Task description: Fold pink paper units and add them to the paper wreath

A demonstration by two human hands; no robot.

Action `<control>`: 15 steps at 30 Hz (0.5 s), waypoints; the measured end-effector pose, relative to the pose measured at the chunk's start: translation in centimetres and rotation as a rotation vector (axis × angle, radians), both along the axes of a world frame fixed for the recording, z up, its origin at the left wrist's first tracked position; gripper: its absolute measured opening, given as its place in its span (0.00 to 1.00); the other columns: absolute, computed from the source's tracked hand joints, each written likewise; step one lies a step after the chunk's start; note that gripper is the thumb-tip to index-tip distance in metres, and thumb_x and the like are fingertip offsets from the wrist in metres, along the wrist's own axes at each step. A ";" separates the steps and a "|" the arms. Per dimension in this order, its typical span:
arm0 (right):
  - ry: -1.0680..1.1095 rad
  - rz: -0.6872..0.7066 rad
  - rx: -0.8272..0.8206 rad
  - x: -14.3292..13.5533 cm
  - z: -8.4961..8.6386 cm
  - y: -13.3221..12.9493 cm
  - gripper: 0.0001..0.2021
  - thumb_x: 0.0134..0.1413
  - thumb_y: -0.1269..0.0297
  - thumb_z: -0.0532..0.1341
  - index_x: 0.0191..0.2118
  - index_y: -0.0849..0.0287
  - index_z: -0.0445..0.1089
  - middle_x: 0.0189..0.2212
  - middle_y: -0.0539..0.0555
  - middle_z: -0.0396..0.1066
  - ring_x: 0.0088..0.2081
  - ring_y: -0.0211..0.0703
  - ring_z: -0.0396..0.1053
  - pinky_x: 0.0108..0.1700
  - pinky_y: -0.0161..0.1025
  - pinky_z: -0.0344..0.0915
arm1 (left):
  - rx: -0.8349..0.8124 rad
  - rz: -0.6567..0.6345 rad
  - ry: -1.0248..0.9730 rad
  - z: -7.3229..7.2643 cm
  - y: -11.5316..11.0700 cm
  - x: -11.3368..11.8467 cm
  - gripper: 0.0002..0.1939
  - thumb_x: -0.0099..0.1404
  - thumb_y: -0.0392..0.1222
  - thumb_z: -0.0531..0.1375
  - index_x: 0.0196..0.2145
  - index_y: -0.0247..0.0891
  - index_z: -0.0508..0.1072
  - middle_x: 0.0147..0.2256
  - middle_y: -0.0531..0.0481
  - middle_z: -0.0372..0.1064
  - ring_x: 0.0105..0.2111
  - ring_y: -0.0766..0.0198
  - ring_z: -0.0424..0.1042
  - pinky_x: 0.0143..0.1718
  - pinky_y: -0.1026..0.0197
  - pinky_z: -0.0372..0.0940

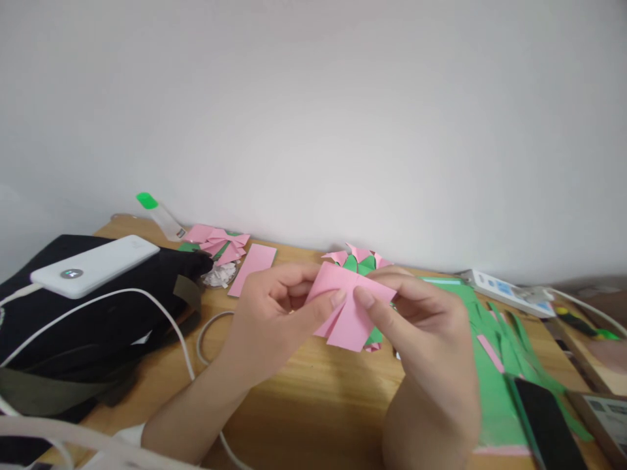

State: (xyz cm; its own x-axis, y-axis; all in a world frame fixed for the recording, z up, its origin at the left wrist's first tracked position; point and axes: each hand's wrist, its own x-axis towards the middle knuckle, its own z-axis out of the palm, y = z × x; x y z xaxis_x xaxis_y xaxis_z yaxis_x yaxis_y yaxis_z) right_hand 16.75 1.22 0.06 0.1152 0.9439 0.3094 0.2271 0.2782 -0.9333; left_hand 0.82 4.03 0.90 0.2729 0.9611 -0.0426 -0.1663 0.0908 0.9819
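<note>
A folded pink paper piece (pixel 353 316) with slits and flaps at its lower edge is held up between both hands. My left hand (pixel 281 320) pinches its left side, thumb on the front. On the right side my right hand (pixel 421 326) grips it the same way, thumb on the front and fingers behind. Behind the held paper, partly hidden, is a pink and green paper shape (pixel 360 260). More pink folded pieces (pixel 223 240) lie at the back left, near a pink paper strip (pixel 257 264).
A white power bank (pixel 95 264) rests on black cloth (pixel 29 261) at left, its cable crossing the table. A glue bottle (pixel 161 217) leans at the back left. Green paper (pixel 499 398), a phone (pixel 543 424) and a power strip (pixel 509 294) are at right.
</note>
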 end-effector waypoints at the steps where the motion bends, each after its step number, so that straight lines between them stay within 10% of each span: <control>1: 0.006 0.005 0.001 0.0 0.0 0.0 0.05 0.55 0.67 0.66 0.29 0.51 0.76 0.28 0.47 0.74 0.31 0.37 0.68 0.33 0.36 0.63 | -0.012 0.012 0.016 0.1 -0.1 0.0 0.06 0.58 0.33 0.65 0.35 0.38 0.81 0.28 0.52 0.80 0.29 0.64 0.79 0.27 0.70 0.73; 15: 0.064 0.027 -0.042 -0.1 -0.3 0.0 0.05 0.57 0.64 0.64 0.30 0.54 0.76 0.28 0.49 0.74 0.33 0.38 0.69 0.37 0.38 0.64 | -0.065 0.008 0.031 1.5 -0.3 0.2 0.07 0.58 0.29 0.64 0.31 0.38 0.81 0.24 0.55 0.78 0.26 0.67 0.78 0.26 0.73 0.71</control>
